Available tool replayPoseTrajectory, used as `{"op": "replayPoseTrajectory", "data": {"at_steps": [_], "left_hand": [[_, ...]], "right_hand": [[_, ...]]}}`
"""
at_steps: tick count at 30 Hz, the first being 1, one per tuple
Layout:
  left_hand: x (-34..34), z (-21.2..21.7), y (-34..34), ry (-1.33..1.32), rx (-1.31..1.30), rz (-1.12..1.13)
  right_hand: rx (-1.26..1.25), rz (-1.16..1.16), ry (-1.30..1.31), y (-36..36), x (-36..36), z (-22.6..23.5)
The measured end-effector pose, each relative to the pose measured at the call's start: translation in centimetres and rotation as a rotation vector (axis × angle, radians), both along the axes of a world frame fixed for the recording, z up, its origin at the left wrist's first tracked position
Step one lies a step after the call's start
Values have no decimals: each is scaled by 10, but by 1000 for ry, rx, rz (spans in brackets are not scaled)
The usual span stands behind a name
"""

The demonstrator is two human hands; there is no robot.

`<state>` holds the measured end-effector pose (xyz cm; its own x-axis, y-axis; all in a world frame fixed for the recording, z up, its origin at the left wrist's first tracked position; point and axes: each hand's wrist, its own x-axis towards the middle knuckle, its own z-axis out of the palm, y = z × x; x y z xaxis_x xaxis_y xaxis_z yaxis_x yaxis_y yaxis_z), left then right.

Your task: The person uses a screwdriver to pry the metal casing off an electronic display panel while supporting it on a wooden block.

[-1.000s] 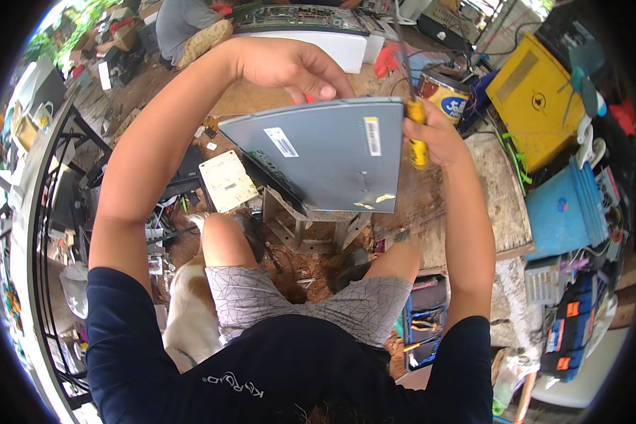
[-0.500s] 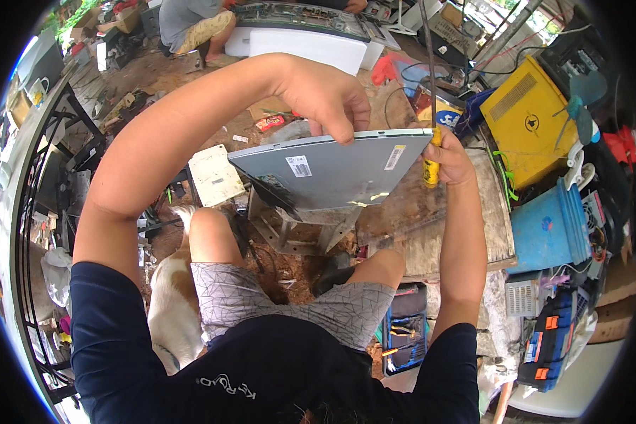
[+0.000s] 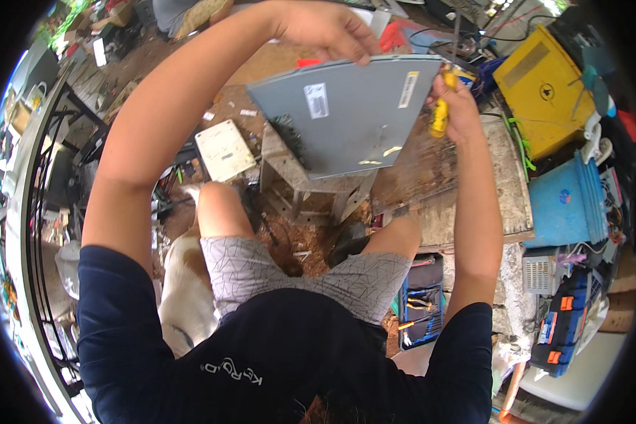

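Note:
A flat grey metal panel with two white labels, perhaps a screen's back, stands tilted on edge upon a worn stool. My left hand reaches over its far top edge, fingers closed on that edge. At the panel's upper right corner, my right hand holds a screwdriver by its yellow handle. The screwdriver's shaft points away from me; whether its tip touches anything is hidden. My right fingers are close to the panel's side edge.
A wooden board lies right of the stool. Beyond it stand a yellow case and a blue bucket. A tool pouch is by my right leg, a dog by my left. A cream plate lies left of the stool.
The panel has tipped so more of its labelled face shows. Both hands and the panel sit higher in the picture, and the whole view has shifted too.

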<state>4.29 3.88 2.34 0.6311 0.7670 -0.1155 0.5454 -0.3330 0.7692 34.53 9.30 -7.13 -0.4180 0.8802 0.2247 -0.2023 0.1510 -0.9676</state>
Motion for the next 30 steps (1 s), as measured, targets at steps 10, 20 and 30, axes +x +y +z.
{"op": "replayPoseTrajectory", "data": {"at_steps": [10,20,30], "left_hand": [[-38,-16,-25,24,272,117],[-80,-78,-28,-260,530,570],[-96,-166,4,-639,240,649]], "right_hand": [[20,1,2,7,13,-5],[129,-32,-43,-6,-18,7],[177,-241,6,-7,-23,-4]]}}
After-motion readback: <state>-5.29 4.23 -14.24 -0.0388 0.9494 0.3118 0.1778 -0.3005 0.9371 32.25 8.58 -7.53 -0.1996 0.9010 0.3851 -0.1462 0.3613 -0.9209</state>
